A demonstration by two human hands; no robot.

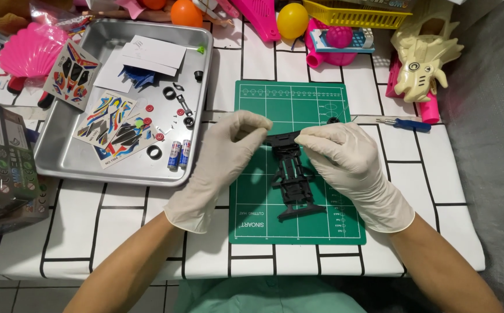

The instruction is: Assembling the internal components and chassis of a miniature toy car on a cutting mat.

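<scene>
Head view: gloved left hand (220, 165) and right hand (350, 168) pinch black plastic toy-car chassis (294, 179) over green cutting mat (252, 98) centre; fingertips hide its far end.

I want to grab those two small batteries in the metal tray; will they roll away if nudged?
Probably. The batteries are round cylinders lying flat on the smooth tray, so they may roll sideways. The raised rim should stop them.

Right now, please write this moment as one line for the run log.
left hand: pinches black plastic toy car chassis | right hand: pinches same end | chassis: over green cutting mat
</scene>
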